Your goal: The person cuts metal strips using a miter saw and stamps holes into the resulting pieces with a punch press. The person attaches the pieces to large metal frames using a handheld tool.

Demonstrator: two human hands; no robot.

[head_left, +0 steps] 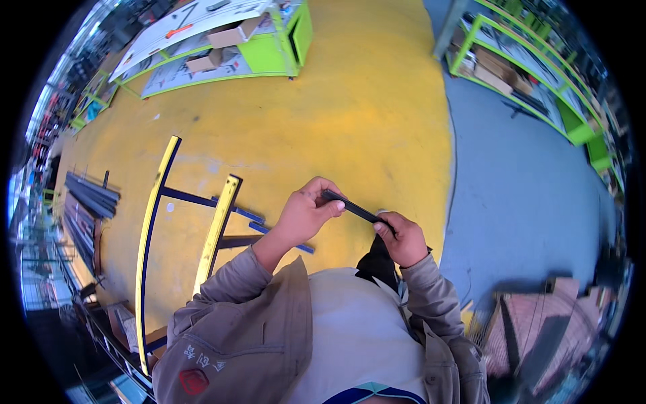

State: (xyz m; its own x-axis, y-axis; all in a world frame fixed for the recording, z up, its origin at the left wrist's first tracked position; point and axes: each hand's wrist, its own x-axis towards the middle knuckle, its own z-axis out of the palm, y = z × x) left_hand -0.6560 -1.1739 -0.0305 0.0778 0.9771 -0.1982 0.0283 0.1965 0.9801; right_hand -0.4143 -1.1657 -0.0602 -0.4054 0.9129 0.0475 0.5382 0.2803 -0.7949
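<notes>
A slim black bar (360, 211) is stretched between my two hands in front of my body, sloping down toward the right. My left hand (308, 209) pinches its upper left end between thumb and fingers. At the lower right end, my right hand (402, 238) grips it with the thumb along the near side. What exact kind of part the bar is, I cannot make out. Below my hands are my open grey-brown jacket (256, 337) and a light shirt (356, 323).
Left of me stands a yellow and dark metal frame (153, 222) with crossbars. Dark metal lengths (91, 195) lie farther left. A green-framed workbench (272, 54) stands ahead; green shelving (572, 124) is at the right. A pinkish pallet-like stack (538, 330) sits lower right.
</notes>
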